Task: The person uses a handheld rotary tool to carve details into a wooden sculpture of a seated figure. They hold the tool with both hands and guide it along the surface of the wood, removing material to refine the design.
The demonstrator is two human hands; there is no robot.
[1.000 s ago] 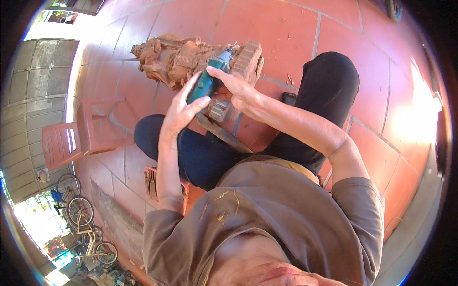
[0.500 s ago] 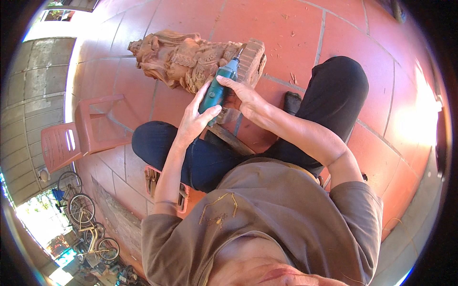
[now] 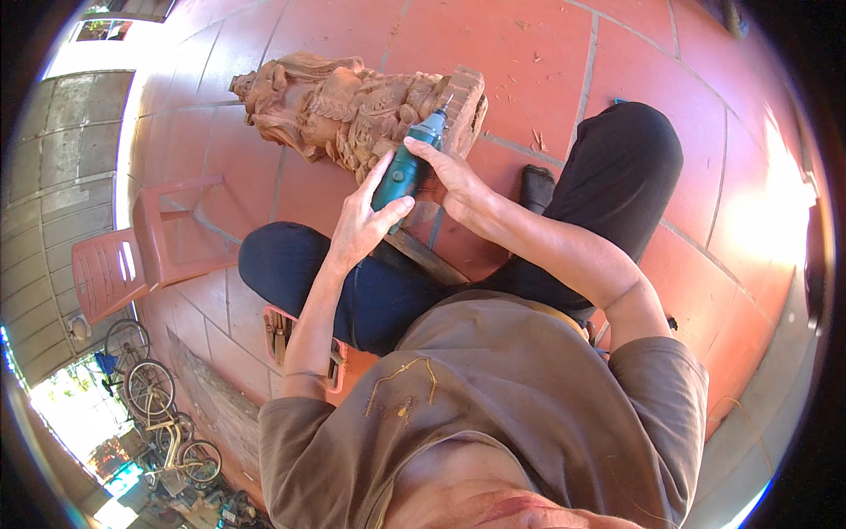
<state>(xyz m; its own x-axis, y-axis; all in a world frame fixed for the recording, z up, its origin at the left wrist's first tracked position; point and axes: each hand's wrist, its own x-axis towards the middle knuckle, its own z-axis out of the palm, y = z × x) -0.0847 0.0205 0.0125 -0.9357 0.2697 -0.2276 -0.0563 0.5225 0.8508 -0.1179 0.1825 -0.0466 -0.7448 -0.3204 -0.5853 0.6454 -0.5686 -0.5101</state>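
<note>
A green rotary tool [image 3: 402,176] with a thin bit at its tip is held between my two hands. My left hand [image 3: 359,216] wraps round its rear body, thumb across the near end. My right hand [image 3: 449,181] grips the front part, thumb laid along the top; its other fingers are mostly hidden. The bit points away from me at the base end of a carved wooden statue [image 3: 344,110], which lies on its side beyond my hands. Whether the bit touches the wood I cannot tell.
Red floor tiles [image 3: 520,53] carry scattered wood chips [image 3: 539,139]. A reddish plastic chair [image 3: 110,273] is at the left. Beside my left arm sits a pink tray [image 3: 280,335] with tools. A wooden bar [image 3: 427,256] lies between my legs. Bicycles [image 3: 152,388] stand at the lower left.
The view has shifted slightly, so the statue and chair appear a little further left. Both hands keep their hold on the tool, and its bit shows slightly lower against the statue's base.
</note>
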